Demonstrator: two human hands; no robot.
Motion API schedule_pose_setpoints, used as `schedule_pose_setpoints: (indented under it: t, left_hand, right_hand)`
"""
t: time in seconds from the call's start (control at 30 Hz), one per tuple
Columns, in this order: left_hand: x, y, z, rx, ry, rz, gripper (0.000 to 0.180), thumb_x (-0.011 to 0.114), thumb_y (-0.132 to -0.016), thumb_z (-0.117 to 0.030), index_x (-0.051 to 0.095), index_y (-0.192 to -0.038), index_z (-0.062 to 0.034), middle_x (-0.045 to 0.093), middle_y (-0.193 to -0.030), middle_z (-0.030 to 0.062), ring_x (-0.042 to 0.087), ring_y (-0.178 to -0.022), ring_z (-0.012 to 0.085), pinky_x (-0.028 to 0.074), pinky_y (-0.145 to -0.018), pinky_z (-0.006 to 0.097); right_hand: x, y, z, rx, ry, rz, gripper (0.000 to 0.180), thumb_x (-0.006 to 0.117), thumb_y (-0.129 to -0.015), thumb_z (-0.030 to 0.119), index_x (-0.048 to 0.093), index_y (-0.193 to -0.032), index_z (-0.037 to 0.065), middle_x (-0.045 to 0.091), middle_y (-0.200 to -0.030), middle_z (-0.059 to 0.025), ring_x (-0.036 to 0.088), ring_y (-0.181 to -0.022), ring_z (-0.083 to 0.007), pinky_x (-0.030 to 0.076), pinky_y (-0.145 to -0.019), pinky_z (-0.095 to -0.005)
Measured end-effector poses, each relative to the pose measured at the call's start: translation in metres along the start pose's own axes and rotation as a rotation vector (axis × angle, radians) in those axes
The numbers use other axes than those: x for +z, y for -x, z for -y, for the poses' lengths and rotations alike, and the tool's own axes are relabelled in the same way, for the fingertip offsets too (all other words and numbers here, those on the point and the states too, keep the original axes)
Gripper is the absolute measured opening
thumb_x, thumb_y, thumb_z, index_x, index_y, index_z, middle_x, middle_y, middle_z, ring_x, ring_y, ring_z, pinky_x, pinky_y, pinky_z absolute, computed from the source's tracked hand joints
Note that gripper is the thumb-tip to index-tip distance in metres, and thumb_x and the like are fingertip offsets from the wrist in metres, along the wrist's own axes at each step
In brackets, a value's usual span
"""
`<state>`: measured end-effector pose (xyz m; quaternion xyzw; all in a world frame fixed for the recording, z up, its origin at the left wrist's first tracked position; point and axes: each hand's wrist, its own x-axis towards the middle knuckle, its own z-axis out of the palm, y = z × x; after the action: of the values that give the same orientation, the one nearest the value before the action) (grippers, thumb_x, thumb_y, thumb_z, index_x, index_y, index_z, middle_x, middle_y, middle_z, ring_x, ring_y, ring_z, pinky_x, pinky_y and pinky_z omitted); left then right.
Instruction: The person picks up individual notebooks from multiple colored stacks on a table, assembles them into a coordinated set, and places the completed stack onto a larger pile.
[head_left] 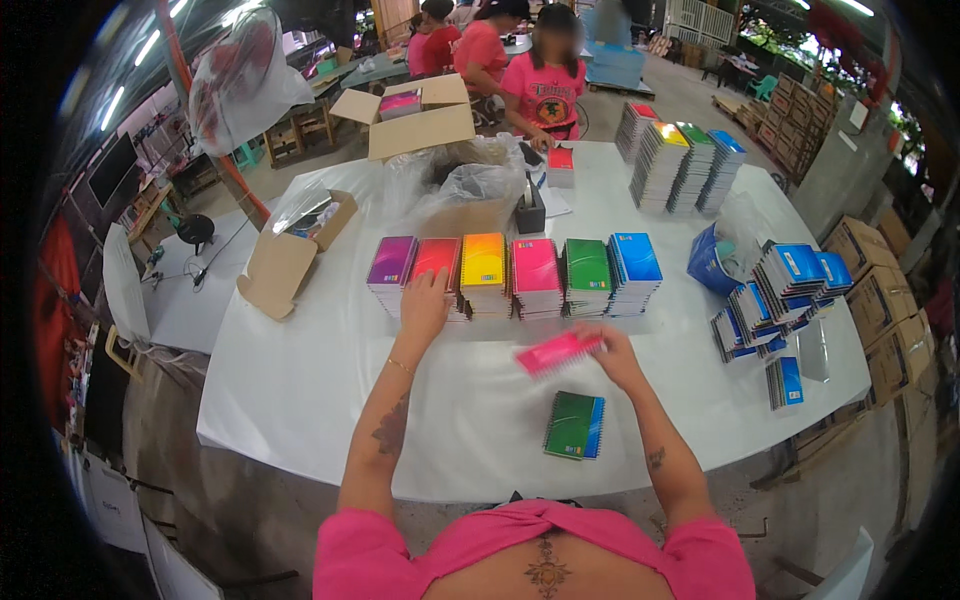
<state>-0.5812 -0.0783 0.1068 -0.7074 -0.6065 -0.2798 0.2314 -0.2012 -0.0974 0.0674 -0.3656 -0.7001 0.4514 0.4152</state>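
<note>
My right hand point(613, 352) grips a pink spiral notebook point(552, 354) by its right end, holding it above the table; the notebook is slightly blurred. My left hand point(427, 300) lies with fingers stretched over the red notebook stack point(438, 252). That stack stands in a row between a purple stack point(392, 256) and a yellow stack point(484, 260). Further right come a pink stack point(534, 266), a green stack point(586, 267) and a blue stack point(635, 260). Nearer me, a green notebook point(570, 424) lies over a blue one point(596, 428), whose right edge shows.
Blue notebooks point(797, 265) are piled at the right beside a blue bin point(708, 262). Taller stacks point(660, 165) stand at the far right. Behind the row are a tape dispenser point(530, 212) and an open carton point(425, 140). Across the table, a person point(548, 90) touches a red-covered stack point(561, 165).
</note>
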Motion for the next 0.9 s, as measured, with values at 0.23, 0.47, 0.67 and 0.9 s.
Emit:
schedule_pose_setpoints:
  t: [0.23,0.47,0.67,0.9]
  left_hand:
    - [-0.043,-0.013,-0.033,-0.124,0.149,-0.203,0.03,0.059,-0.091,-0.008,0.061,-0.12,-0.0044,0.069,-0.099,0.0183,0.067,-0.086,0.034,0.054,-0.074,0.042]
    - [-0.028,0.171,-0.205,0.419,0.541,0.32,0.032,0.058,-0.088,-0.01,0.063,-0.118,0.0015,0.065,-0.115,0.0193,0.064,-0.106,0.0338,0.052,-0.095,0.044]
    - [-0.003,0.107,-0.192,0.198,0.59,0.118,0.04,0.063,-0.085,-0.012,0.059,-0.122,0.0032,0.065,-0.111,0.0209,0.064,-0.097,0.0366,0.052,-0.086,0.045]
    - [0.032,-0.016,-0.058,0.057,0.034,0.18,0.038,0.056,-0.086,-0.005,0.058,-0.124,-0.0009,0.064,-0.118,0.0191,0.06,-0.111,0.0357,0.045,-0.095,0.044]
  right_hand:
    - [-0.017,0.095,-0.076,0.11,0.319,0.239,0.047,0.054,-0.071,-0.014,0.077,-0.094,0.02,0.062,-0.133,-0.0083,0.05,-0.129,-0.0318,0.042,-0.109,-0.0416]
    - [-0.026,0.067,-0.064,0.076,0.291,0.209,0.042,0.052,-0.075,-0.012,0.073,-0.104,0.01,0.062,-0.126,-0.017,0.055,-0.12,-0.0388,0.044,-0.105,-0.0441]
    - [-0.007,-0.015,-0.02,-0.305,0.734,-0.303,0.049,0.069,-0.08,0.007,0.059,-0.128,0.008,0.057,-0.13,-0.016,0.049,-0.125,-0.0377,0.037,-0.107,-0.0491]
    - [-0.003,-0.071,0.008,-0.252,0.912,-0.324,0.039,0.068,-0.083,0.009,0.063,-0.122,0.007,0.064,-0.117,-0.0102,0.057,-0.113,-0.0314,0.041,-0.097,-0.0497]
